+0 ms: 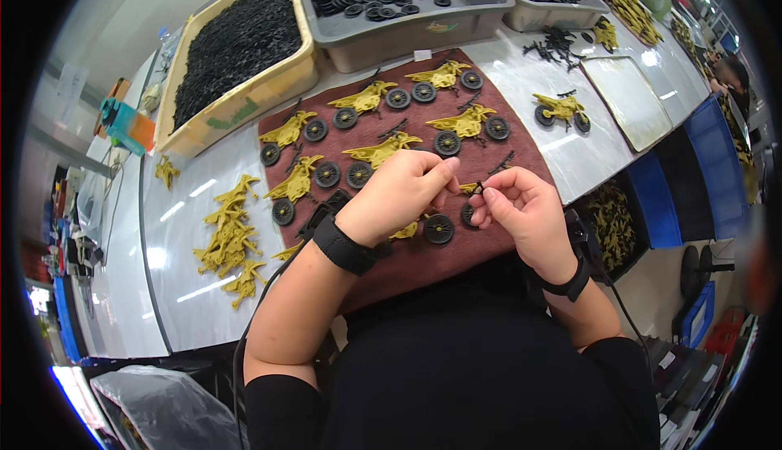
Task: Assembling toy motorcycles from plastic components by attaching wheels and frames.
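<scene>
Both my hands hover over a dark red cloth (pixel 533 157) with rows of toy motorbike parts on it. My right hand (pixel 525 218) pinches a small black plastic part (pixel 479 189) between thumb and fingers. To its left, my left hand (pixel 399 189) is closed, thumb against forefinger; what it holds, if anything, I cannot make out. Yellow motorbike bodies (pixel 383 150) lie on the cloth with black spoked wheels (pixel 438 228) and thin black pieces (pixel 498 162) beside them. My hands partly cover the nearest sets.
A cream bin (pixel 314 67) of black parts and a grey bin (pixel 407 39) of wheels stand at the back. Yellow bodies (pixel 228 238) are piled at left. An assembled motorbike (pixel 562 109) and a pale tray (pixel 627 101) lie at right. A bottle (pixel 126 128) stands far left.
</scene>
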A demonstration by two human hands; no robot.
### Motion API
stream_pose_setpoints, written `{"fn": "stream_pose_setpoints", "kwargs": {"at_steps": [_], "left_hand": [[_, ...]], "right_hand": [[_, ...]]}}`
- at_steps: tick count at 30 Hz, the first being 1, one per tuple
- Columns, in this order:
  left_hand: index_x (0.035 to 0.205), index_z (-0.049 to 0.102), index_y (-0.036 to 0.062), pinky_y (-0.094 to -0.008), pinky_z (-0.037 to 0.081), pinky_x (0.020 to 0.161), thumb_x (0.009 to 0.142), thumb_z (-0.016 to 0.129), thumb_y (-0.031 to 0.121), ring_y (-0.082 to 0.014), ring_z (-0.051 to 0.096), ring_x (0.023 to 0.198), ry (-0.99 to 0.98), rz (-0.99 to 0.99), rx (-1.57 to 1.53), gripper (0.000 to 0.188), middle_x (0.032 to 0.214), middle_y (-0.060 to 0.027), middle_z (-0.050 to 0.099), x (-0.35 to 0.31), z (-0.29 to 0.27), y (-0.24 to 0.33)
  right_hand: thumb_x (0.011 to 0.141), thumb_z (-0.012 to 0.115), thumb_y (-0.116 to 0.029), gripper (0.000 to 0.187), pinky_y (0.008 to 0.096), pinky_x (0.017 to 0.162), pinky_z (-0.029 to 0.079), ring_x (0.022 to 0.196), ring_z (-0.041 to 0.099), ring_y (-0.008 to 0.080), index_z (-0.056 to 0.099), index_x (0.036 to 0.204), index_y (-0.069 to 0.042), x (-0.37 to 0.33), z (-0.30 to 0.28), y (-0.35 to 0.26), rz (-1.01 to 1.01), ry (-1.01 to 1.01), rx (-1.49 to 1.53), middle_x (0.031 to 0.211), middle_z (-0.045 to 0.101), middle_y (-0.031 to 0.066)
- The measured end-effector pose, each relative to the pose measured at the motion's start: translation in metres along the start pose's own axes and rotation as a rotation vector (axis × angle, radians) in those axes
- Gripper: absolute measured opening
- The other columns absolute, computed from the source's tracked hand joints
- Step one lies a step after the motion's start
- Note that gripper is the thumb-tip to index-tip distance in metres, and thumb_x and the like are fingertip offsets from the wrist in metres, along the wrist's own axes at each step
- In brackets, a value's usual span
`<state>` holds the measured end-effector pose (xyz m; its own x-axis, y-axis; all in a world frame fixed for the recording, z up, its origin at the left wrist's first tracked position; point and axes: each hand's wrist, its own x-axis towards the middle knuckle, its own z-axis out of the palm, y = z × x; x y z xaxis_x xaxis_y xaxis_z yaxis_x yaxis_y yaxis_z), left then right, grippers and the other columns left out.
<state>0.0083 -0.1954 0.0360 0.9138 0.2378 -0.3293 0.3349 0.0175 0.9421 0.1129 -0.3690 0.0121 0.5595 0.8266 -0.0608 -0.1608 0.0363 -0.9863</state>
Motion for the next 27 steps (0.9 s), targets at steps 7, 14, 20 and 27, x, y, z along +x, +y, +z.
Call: {"fn": "stream_pose_setpoints", "kwargs": {"at_steps": [7,14,20,27], "left_hand": [[0.088,0.068,-0.0028,-0.0347,0.05,0.064,0.086,0.064,0.017,-0.0274,0.066,0.068,0.143,0.27,0.612,0.02,0.073,-0.0183,0.066,0.039,0.029,-0.005],[0.086,0.066,-0.0028,-0.0399,0.052,0.071,0.082,0.066,0.013,-0.0345,0.066,0.078,0.094,0.305,0.909,0.017,0.079,-0.0201,0.066,0.059,0.054,-0.013],[0.082,0.063,-0.0034,-0.0432,0.05,0.073,0.081,0.063,0.01,-0.0376,0.064,0.079,0.112,0.309,0.896,0.013,0.078,-0.0218,0.064,0.069,0.056,-0.025],[0.078,0.058,-0.0037,-0.046,0.049,0.071,0.083,0.059,0.008,-0.0399,0.062,0.078,0.174,0.418,0.829,0.012,0.076,-0.0231,0.062,0.075,0.055,-0.039]], "right_hand": [[0.089,0.06,0.001,0.012,0.0216,0.074,0.05,0.085,0.057,0.0068,0.055,0.099,0.002,-0.014,-0.05,0.006,-0.009,0.163,0.008,0.09,0.061,0.0033],[0.092,0.052,0.005,0.011,0.0248,0.067,0.052,0.083,0.061,0.0108,0.056,0.102,0.003,-0.038,-0.067,0.015,0.1,0.166,-0.198,0.094,0.063,0.0082],[0.083,0.057,0.006,0.019,0.0315,0.067,0.052,0.071,0.062,0.0239,0.063,0.101,0.001,-0.034,-0.048,0.014,-0.254,0.179,-0.828,0.076,0.06,0.0124],[0.082,0.063,-0.003,0.008,0.0398,0.067,0.05,0.074,0.061,0.0336,0.06,0.088,0.002,-0.028,-0.039,0.022,-0.32,0.198,-1.01,0.077,0.06,0.0166]]}}
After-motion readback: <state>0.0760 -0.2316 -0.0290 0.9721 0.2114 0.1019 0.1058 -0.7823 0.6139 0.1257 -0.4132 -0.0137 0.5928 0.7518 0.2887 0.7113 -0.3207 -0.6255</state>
